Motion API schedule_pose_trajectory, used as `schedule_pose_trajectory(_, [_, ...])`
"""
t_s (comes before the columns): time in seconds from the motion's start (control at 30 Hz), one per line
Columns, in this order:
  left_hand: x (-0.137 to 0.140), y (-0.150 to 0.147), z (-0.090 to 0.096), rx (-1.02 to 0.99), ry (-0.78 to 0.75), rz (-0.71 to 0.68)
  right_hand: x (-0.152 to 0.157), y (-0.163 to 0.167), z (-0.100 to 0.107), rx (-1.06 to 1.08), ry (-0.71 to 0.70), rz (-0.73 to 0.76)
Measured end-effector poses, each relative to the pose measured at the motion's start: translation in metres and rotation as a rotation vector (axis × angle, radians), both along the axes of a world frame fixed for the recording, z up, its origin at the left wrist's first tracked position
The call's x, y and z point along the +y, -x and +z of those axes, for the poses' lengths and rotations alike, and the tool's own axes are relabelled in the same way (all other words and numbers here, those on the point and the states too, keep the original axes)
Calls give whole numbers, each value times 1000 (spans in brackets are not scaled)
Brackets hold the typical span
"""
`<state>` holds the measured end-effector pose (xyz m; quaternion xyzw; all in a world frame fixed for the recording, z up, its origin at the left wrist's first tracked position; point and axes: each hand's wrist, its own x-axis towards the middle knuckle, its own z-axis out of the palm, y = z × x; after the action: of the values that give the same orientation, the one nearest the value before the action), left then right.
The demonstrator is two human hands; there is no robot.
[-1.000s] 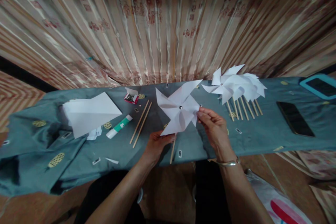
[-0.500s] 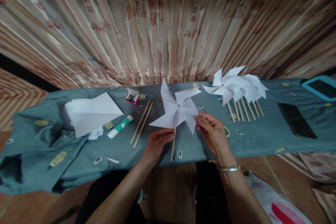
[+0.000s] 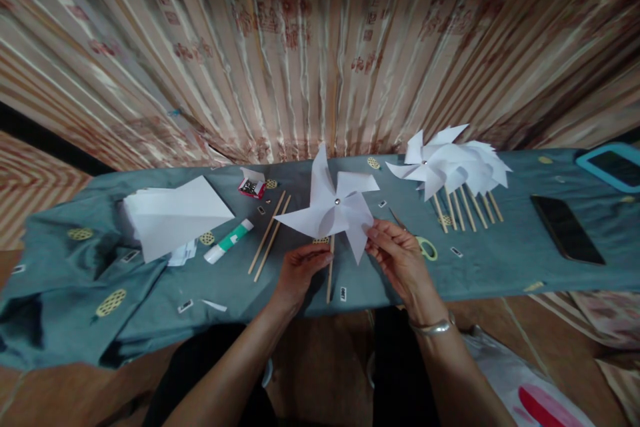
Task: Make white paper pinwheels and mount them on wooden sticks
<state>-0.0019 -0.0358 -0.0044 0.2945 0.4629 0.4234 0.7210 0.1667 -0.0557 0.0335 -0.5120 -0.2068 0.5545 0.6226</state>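
Observation:
A white paper pinwheel with a silver pin at its centre is held up over the cloth, facing me. My left hand is closed on its wooden stick just below the blades. The fingers of my right hand pinch the edge of the lower right blade. Behind the right hand lies a pair of scissors with light green handles, partly covered. Two loose wooden sticks rest left of the pinwheel, beside a green and white glue stick.
Several pinwheels lie overlapped at the right, near a dark phone and a blue-framed device. A small red box of pins sits at the back. White paper sheets are piled left. A curtain hangs behind.
The pinwheel's blades have turned a little clockwise, with the right hand moving slightly left and down on the blade. More of the scissors shows. My left hand stays on the stick.

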Motion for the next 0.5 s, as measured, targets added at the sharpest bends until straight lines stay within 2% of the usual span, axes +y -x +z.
schedule_pose_trajectory(0.5, [0,0,-1,-55,-45,-16,-1,16,-1,77,22,115])
